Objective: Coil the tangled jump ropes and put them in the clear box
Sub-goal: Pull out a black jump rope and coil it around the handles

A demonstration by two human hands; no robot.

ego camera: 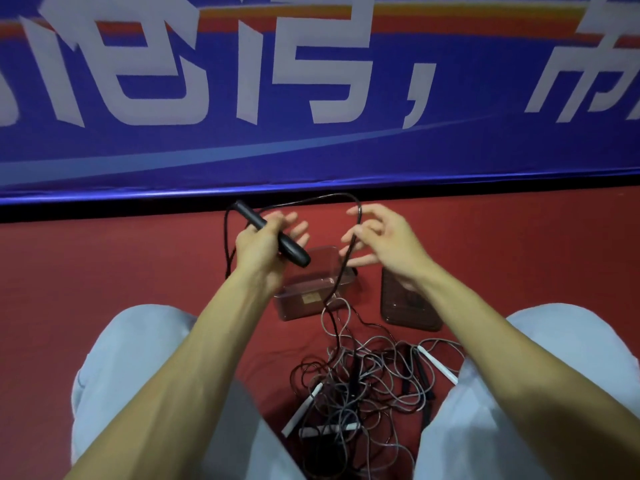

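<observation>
Left hand (259, 244) grip closed round black handle (292, 252), long axis slanting down toward clear box (301, 306); right hand (381, 244) open-fingered, cord (359, 216) draped across, trailing to floor tangle (367, 372).

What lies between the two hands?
In the head view, a black rope arches from the left hand, gripping a black handle, to the right hand, above the clear box.

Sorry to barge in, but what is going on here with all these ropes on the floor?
A seated person is sorting jump ropes. The left hand grips a black handle, and its black cord loops across to the right hand, whose fingers are loosely spread. The clear box stands open on the red floor, no coil in it yet. Most rope lies in a tangle between the legs.
</observation>
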